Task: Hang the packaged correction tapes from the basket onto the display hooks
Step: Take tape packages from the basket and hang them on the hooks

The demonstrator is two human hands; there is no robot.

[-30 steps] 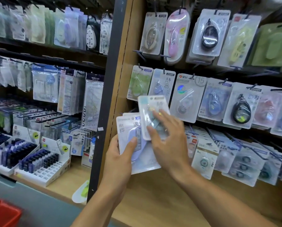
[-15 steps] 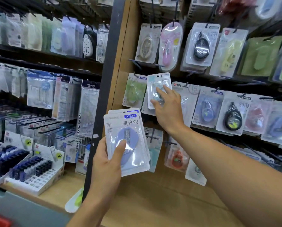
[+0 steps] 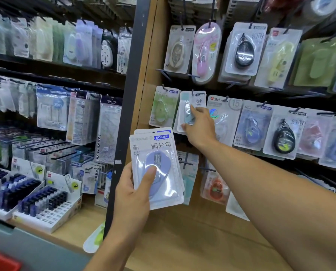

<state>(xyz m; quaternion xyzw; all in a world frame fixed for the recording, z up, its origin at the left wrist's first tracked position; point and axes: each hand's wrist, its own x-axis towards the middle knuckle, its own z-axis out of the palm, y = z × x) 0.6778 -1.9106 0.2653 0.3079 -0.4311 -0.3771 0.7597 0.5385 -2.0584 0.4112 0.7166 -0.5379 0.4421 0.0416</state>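
Right hand (image 3: 199, 125) at a pale blue blister-packed correction tape (image 3: 189, 112) on a metal display hook (image 3: 192, 92); left hand (image 3: 133, 189) holds more.

A red plastic basket corner (image 3: 1, 261) shows at lower left, contents unseen. The right fingers curl onto the hanging pack in the middle row of the wooden pegboard (image 3: 147, 94). The left thumb and fingers pinch a small stack of clear-fronted lavender correction tape packs (image 3: 156, 169), the front card's blue label reading "LPS" above large Chinese characters.

Count so far: two purple tape packs (image 3: 159, 173) stacked under my left thumb, one light blue pack (image 3: 188, 112) under my right fingertips (image 3: 192, 109), two hands busy.
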